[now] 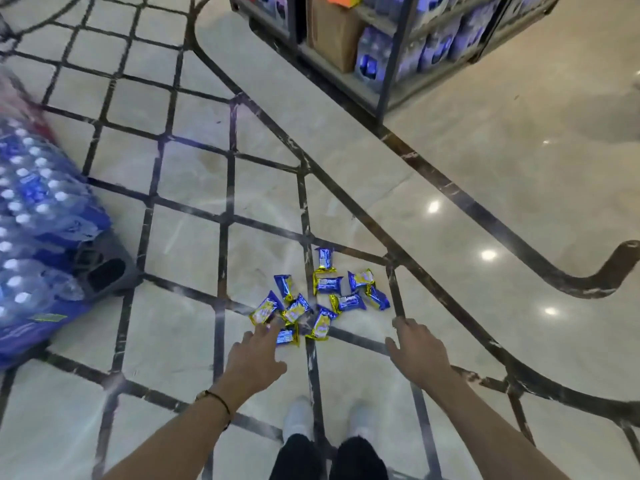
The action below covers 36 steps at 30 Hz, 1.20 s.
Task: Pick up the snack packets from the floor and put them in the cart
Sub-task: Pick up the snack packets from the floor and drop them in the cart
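Several blue and gold snack packets (320, 299) lie scattered in a loose cluster on the marble floor just ahead of me. My left hand (256, 358) reaches down with its fingers spread, fingertips close to the nearest packets at the cluster's left front edge, holding nothing. My right hand (417, 351) hovers to the right of the cluster with fingers apart and empty. No cart is in view.
A pallet stacked with shrink-wrapped water bottles (38, 216) stands at the left. A metal shelf rack (384, 46) with blue packs and a cardboard box stands at the top. My two white shoes (329, 420) are just behind the packets. Glossy tiled floor with dark lines surrounds everything.
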Available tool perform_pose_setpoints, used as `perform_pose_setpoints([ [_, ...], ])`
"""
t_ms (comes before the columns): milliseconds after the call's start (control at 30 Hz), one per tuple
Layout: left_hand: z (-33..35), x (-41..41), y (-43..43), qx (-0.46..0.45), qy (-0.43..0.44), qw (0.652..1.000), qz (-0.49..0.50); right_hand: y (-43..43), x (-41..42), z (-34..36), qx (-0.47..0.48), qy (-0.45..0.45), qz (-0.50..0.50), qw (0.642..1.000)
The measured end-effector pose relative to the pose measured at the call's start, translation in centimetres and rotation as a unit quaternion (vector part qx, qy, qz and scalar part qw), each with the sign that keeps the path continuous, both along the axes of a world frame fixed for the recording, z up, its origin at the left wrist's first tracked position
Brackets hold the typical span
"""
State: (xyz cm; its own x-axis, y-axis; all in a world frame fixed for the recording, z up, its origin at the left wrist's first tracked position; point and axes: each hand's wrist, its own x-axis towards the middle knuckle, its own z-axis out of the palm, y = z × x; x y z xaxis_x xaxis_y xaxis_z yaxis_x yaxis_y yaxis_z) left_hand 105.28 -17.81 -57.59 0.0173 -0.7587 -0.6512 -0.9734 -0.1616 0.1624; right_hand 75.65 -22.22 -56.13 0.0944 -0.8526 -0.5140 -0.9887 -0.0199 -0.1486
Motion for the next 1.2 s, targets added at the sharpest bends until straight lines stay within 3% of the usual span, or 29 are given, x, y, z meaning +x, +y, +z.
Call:
perform_pose_setpoints([
  [267,-26.8,-0.9,-2.8,0.011,-0.059,0.997,-0.049,-4.1,1.6,-26.6,0.020,0.016,0.096,0.995],
  [400,-40.2,0.5,-2.4,-0.034,-0.072,0.996,-0.029,-6.1,1.2,-39.6,0.015,0.047,0.152,0.987],
  [567,-52.5,2.4,-2.8,-0.065,-0.114,0.988,-0.085,-9.7,2.4,-51.3,-0.013,0.062,0.199,0.978],
  [800,-60.4,3.2,-3.0,-0.091,-0.141,0.972,-0.163,-15.3,3.5,-59.5,-0.077,0.066,0.212,0.972],
  [1000,-60.9,3.0,-3.1,-0.128,-0.122,0.976,-0.130,-16.8,4.5,-61.9,-0.101,0.140,0.240,0.955],
  [1200,-58.3,2.6,-2.0,-0.091,-0.118,0.988,-0.051,-14.7,3.6,-60.9,-0.094,0.155,0.248,0.952],
])
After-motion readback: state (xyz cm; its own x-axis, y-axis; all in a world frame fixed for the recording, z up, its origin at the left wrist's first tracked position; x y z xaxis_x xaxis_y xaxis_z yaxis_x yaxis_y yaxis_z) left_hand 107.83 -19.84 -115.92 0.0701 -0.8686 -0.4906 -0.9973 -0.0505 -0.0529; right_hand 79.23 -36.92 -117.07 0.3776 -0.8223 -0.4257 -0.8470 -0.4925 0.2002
